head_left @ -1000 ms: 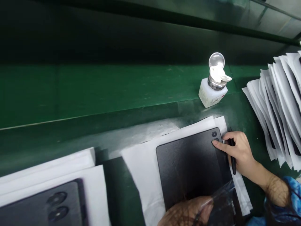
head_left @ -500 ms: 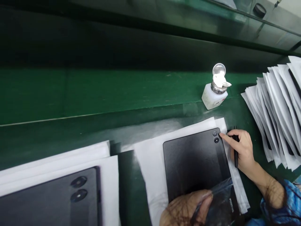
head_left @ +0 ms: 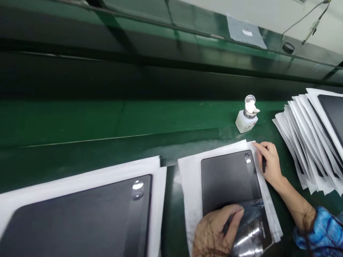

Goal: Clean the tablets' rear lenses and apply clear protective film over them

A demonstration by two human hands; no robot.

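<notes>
Dark grey flat rectangular tablet (head_left: 227,178) lying back-up on white paper sheets (head_left: 189,178) on the green surface (head_left: 80,121); landmark for everything below.

Left hand (head_left: 214,232) at tablet's near edge, fingers (head_left: 235,219) curled, pinching clear shiny plastic film (head_left: 250,228) that covers the tablet's near right corner. Right hand (head_left: 269,162) just beside tablet's far right corner, resting on the paper, fingers closed around a thin black stick tool (head_left: 264,166); index tip on the sheet edge next to the two round camera lenses (head_left: 247,158), not on them.

Count: two tablets in plain view, two lenses on each. Second dark tablet (head_left: 80,217) left of the first, also on white paper, separated by a strip of bare green. One small white squat dispenser bottle with a metal cap (head_left: 246,119) beyond the tablet's far right corner, standing upright, apart from the right hand. Fanned stack of white paper-wrapped items (head_left: 308,142) right of the tablet, past the right hand; exact number not countable, dark panel showing on top.

Nothing lying across the tablet's back except the film and the left hand's fingers.
</notes>
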